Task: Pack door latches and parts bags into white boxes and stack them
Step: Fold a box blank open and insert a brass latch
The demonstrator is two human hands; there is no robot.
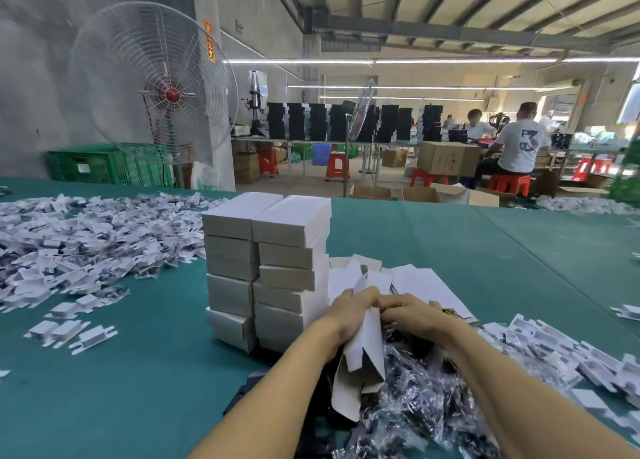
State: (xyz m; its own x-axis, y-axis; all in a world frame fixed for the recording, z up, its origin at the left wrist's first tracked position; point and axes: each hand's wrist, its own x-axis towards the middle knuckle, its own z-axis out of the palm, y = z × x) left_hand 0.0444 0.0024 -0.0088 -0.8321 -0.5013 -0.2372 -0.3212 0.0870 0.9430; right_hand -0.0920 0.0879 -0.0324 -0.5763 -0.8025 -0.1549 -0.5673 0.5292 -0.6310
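Far left of the hands, a loose heap of white folded pieces (86, 236) lies on the green tabletop (138, 372). Just left of the hands stands a stack of closed white boxes (291, 236) in two columns, the right one five high, their long axes running away from the person. The left hand (349, 313) grips one open white box (363, 351), long axis tilted toward the person, flaps nearest. The right hand (412, 314) meets it at the box's top; its grasp cannot be told. Below lie clear parts bags (415, 396).
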